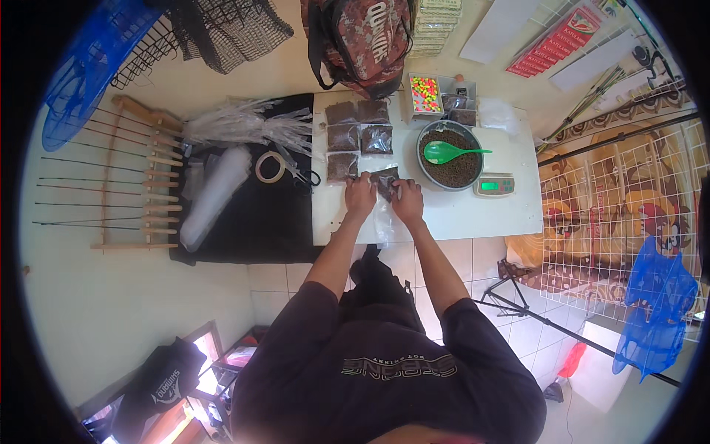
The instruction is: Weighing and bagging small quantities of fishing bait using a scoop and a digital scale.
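A small clear plastic bag of dark brown pellets (384, 177) lies on the white table between my hands, its unfilled clear end (384, 222) stretching toward the table's front edge. My left hand (360, 195) has its fingers closed at the bag's left side. On the right side, my right hand (408, 201) grips the same bag, thumb and fingers bent in. Several filled bags (343, 138) lie in two columns just beyond. To the right stands a round bowl of brown pellets (464, 178), with a green scoop (441, 152) resting on the pellets.
A digital scale (494, 185) sits right of the bowl. Behind it are a box of bright coloured pieces (425, 95) and a bundle of clear bags (497, 115). At left, a black cloth holds a tape roll (270, 168), scissors (305, 176) and plastic sleeves (216, 196).
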The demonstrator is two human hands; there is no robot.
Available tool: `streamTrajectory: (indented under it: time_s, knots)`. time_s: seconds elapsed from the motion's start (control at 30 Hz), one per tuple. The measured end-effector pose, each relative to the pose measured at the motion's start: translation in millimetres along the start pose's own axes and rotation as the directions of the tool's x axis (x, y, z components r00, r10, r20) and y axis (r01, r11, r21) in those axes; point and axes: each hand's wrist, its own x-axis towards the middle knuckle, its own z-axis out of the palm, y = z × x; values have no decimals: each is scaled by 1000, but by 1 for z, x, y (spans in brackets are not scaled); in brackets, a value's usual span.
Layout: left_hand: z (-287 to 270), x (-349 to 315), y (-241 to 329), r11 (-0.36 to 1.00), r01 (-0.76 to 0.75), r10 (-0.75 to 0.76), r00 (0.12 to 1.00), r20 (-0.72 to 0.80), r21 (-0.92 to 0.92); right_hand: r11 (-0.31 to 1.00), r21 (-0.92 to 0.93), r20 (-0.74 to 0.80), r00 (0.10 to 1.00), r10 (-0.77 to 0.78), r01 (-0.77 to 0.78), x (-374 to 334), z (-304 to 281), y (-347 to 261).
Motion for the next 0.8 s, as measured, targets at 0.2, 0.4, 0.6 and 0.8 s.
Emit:
streamTrajectory:
  time_s: [0.2, 0.4, 0.6, 0.8]
  knots:
    - [13, 12, 1, 965, 207, -192, 975, 109, -162, 910, 148, 262, 903, 341, -387, 10, 13, 8]
    - [15, 39, -13, 929, 203, -203, 979, 31, -310, 865, 418, 218, 955, 201, -278, 42, 7, -20]
    - [-8, 33, 10, 999, 45, -48, 991, -128, -28, 943, 202, 78, 965, 252, -263, 36, 13, 8]
    - [4, -10, -7, 980, -89, 111, 987, -119, 176, 945, -55, 195, 924, 328, -323, 13, 7, -7]
